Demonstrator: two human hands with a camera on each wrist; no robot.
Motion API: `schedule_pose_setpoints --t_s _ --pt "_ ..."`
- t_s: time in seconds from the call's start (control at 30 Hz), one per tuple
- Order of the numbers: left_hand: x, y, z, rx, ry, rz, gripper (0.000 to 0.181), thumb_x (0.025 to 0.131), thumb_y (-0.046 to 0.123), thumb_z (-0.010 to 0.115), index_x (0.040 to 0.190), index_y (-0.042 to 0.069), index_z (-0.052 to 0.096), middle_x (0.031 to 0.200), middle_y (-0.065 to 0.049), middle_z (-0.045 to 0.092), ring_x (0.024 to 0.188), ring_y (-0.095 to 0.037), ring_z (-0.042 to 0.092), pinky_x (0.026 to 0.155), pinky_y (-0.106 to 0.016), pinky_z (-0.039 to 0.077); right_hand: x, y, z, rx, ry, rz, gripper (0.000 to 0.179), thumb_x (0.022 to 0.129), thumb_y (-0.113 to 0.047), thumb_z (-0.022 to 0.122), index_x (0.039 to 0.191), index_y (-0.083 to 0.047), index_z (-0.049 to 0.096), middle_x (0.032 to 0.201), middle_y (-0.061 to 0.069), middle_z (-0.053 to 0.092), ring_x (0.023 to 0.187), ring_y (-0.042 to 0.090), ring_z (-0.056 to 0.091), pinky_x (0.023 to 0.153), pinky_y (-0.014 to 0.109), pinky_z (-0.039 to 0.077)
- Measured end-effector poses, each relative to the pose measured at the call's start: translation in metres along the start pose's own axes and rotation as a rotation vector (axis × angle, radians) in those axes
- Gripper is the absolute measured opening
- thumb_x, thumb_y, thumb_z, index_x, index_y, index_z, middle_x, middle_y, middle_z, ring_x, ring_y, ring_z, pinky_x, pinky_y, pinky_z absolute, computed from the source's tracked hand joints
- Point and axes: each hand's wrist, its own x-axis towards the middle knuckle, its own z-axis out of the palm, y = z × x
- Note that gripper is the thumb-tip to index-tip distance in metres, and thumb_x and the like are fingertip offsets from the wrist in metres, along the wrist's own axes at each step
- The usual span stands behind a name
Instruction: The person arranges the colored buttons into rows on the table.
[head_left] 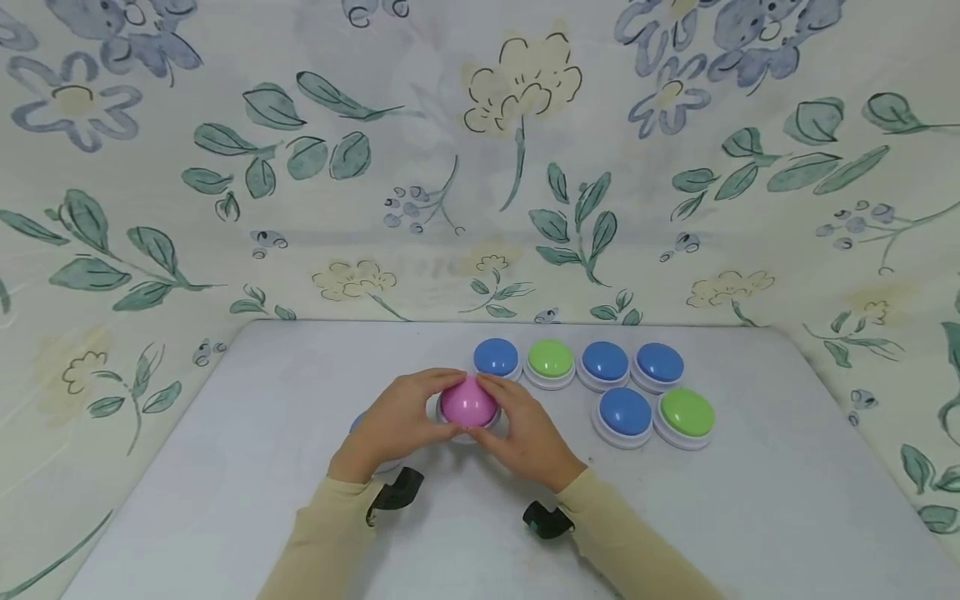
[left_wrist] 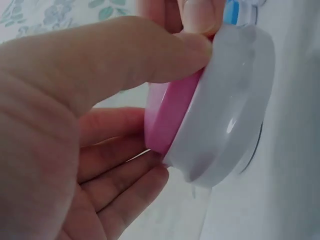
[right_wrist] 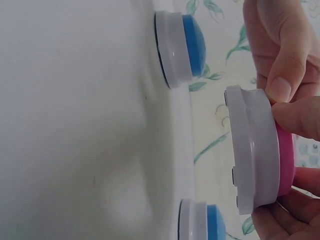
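Observation:
Both hands hold a push button with a pink dome (head_left: 468, 404) and a white round base (left_wrist: 227, 100). My left hand (head_left: 401, 421) grips its left side, thumb at the near edge and fingers round the far edge. On the other side my right hand (head_left: 531, 433) grips it likewise, and the thumbs nearly meet. In the right wrist view the base (right_wrist: 255, 150) shows small feet underneath and stands off the table. A blue button (head_left: 358, 421) is mostly hidden behind the left hand and wrist.
To the back right on the white table (head_left: 750, 517) stand several buttons, among them a blue one (head_left: 496, 357), a green one (head_left: 551, 358) and, nearer, another blue (head_left: 626, 412) beside a green (head_left: 687, 412). A floral cloth (head_left: 420, 167) hangs behind the table.

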Motion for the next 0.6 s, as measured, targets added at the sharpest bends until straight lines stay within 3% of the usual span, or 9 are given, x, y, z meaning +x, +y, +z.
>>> schedule_pose_setpoints --t_s 0.6 --pt "0.016 0.02 0.021 0.015 0.033 0.01 0.064 0.08 0.018 0.085 0.136 0.0 0.061 0.137 -0.013 0.061 0.127 -0.031 0.058 0.102 -0.043 0.052 -0.011 0.014 -0.023 -0.072 -0.013 0.013 0.066 0.093 -0.022 0.074 0.149 -0.001 0.046 0.151 0.015 0.048 0.138 0.03 0.047 0.109 0.042 0.045"
